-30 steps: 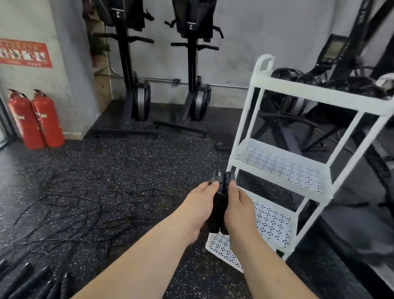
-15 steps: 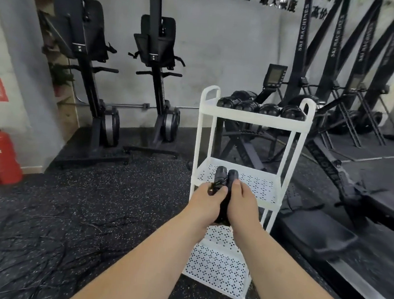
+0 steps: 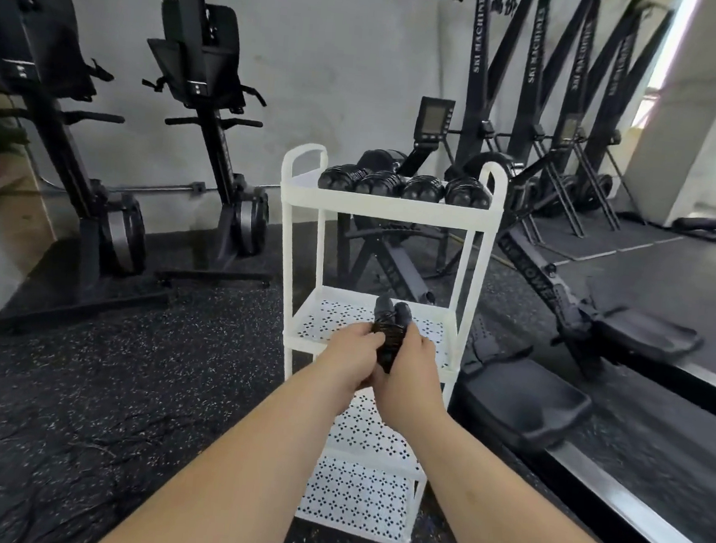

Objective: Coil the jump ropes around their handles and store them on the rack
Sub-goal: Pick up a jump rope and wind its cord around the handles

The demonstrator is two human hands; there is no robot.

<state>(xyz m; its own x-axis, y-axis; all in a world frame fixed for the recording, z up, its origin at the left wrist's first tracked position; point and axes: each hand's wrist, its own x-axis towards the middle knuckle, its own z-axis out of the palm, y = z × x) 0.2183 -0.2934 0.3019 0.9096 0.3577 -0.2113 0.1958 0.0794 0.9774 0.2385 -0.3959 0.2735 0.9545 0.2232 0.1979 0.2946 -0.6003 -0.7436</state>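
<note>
While I hold the jump rope (image 3: 389, 331) in front of me, both hands are pressed close together and clamped on it. My left hand (image 3: 351, 351) grips it from one side, my right hand (image 3: 411, 373) from the other. The two black handles (image 3: 392, 311) stand side by side and poke up past my knuckles, with cord wound round them just below. Their lower ends are hidden inside my grip, and so are my fingertips on the far side.

The rope sits in line with the front edge of the middle shelf (image 3: 335, 318) of the white rack (image 3: 390, 208). I cannot tell whether it is over that shelf or short of it, nor whether it touches it.

On the top shelf, dark rolled bundles (image 3: 402, 186) lie in a row along the front rim. The rim cuts off their undersides, and they are too blurred to count surely or to see what they are wound from. My forearms cover much of the bottom shelf (image 3: 360, 499), leaving only its front part in view.

Behind the rack stand black rowing machines (image 3: 215, 98) against the wall, their tops cut off by the edge of view. Faint dark lines cross the speckled floor (image 3: 73, 432) to my left, too thin to make out.
</note>
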